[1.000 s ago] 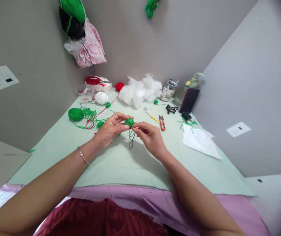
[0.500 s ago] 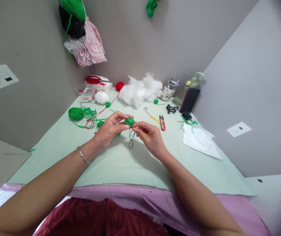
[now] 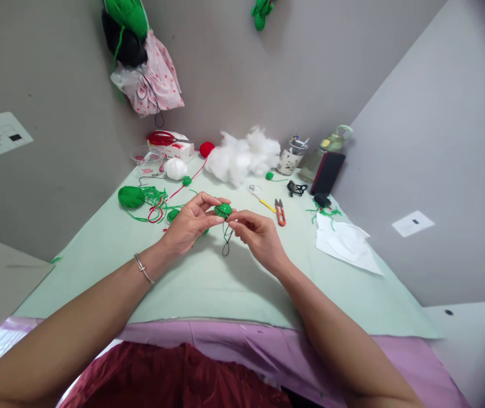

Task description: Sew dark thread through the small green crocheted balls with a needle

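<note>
Above the middle of the pale green table [image 3: 208, 283], my left hand [image 3: 189, 222] pinches a small green crocheted piece [image 3: 223, 210] between thumb and fingertips. My right hand [image 3: 259, 235] meets it from the right, its fingers pressed together at the piece's edge on something too thin to name. A dark thread [image 3: 226, 241] hangs in a loop below the piece, between both hands. A metal bangle [image 3: 143, 268] sits on my left wrist.
A green yarn ball [image 3: 131, 196] with tangled green and red strands lies at the left. White stuffing [image 3: 242, 156], a red ball [image 3: 206, 149] and a box [image 3: 170, 146] stand at the back. Orange snips [image 3: 280, 212], a phone [image 3: 326, 173] and white paper [image 3: 344, 241] lie to the right.
</note>
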Demonstrator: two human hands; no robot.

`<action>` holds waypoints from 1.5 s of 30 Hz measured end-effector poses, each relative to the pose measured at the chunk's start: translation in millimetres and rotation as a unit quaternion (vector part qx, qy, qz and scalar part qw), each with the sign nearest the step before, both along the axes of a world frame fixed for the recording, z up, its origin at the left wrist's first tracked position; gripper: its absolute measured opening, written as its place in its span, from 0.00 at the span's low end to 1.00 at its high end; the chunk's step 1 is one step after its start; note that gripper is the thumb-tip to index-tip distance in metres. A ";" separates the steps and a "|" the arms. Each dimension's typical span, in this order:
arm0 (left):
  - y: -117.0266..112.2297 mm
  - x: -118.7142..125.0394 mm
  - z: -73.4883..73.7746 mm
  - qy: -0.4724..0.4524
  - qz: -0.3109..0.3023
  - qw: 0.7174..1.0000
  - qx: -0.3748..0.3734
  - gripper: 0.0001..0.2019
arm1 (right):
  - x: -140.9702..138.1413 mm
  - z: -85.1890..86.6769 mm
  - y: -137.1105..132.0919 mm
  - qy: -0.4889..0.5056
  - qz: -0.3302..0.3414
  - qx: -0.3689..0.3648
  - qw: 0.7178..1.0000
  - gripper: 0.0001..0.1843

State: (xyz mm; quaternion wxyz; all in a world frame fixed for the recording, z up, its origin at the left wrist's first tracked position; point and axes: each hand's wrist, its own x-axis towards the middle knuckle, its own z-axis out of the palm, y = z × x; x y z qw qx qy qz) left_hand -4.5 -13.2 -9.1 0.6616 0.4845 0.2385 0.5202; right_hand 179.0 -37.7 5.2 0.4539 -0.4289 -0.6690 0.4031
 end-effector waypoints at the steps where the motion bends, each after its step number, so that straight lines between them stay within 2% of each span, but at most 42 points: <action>1: 0.2 0.1 -0.3 0.001 0.000 1.000 0.000 0.14 | 0.0 -0.9 0.4 -0.002 -0.003 0.009 1.000 0.09; 13: 0.0 2.3 -0.5 0.004 0.012 1.000 -0.009 0.15 | 1.5 -12.1 7.1 -0.019 -0.030 0.066 0.997 0.08; 19: 1.8 3.9 -8.8 0.038 0.015 0.999 0.030 0.12 | -2.2 -5.5 6.1 0.024 -0.020 -0.027 0.999 0.10; 23: 0.7 4.9 -9.1 0.074 0.033 0.995 0.055 0.11 | -1.2 0.0 2.6 0.057 0.015 -0.042 0.997 0.11; 25: -1.3 6.1 -7.7 0.093 0.038 0.994 0.053 0.11 | 1.0 1.2 1.6 0.026 0.012 -0.034 0.999 0.10; 29: -5.4 9.5 -6.6 0.109 0.024 0.992 0.058 0.12 | 5.6 2.4 2.5 -0.094 -0.020 -0.012 0.995 0.09; 31: -6.1 10.5 -7.2 0.122 0.018 0.990 0.064 0.12 | 7.6 3.6 4.7 -0.112 -0.035 -0.006 0.993 0.08; 33: -5.3 10.1 -8.3 0.145 0.006 0.987 0.066 0.13 | 10.5 6.6 7.9 -0.088 -0.045 0.007 0.995 0.07; 36: -1.7 7.0 -10.3 0.172 -0.022 0.982 0.069 0.13 | 19.0 18.0 12.1 0.054 -0.048 -0.018 0.997 0.06; 39: 3.0 2.8 -11.5 0.184 -0.030 0.980 0.073 0.14 | 34.3 41.5 12.3 0.225 -0.028 -0.111 0.968 0.09; 41: 5.7 0.4 -10.6 0.185 -0.029 0.980 0.063 0.13 | 50.1 63.4 10.5 0.276 -0.020 -0.139 0.951 0.10; 43: 7.6 -1.7 -8.3 0.178 -0.034 0.982 0.048 0.13 | 72.3 88.0 9.2 0.311 -0.042 -0.108 0.943 0.08; 45: 8.7 -3.6 -5.4 0.176 -0.040 0.983 0.040 0.13 | 100.5 111.3 9.9 0.359 -0.110 -0.023 0.927 0.10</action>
